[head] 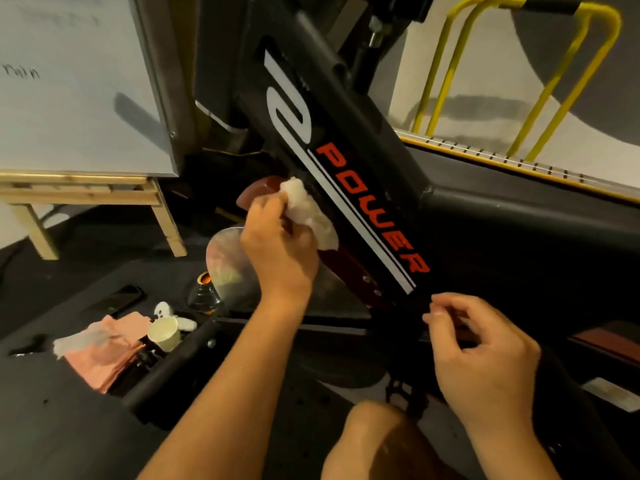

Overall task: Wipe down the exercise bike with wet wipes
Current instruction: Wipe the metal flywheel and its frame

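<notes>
Down low beside the slanted black bar of the exercise bike (391,188), the one with the red word POWER on it, a white wet wipe (304,209) is pushed against the bike. The wipe is all scrunched up. It touches the edge of the bar and a dark red part (259,192) just under it.

The left hand (277,247) grips the wipe, with its fingers curled round the bunch. The right hand (485,355) is near the bottom end of the bar. Its fingers are bent and the thumb is close to the first finger. I cannot tell if it holds anything or touches the bike.

I think the job is somewhere in the middle. The wipe is busy on one spot, and nothing shows which parts are clean. The lower frame and the parts out of view may need wiping too.

On the dark floor to the left lie some pink cloths (107,358), a paper cup (164,334) and a black phone (121,297). Yellow rails (540,98) stand farther back.
</notes>
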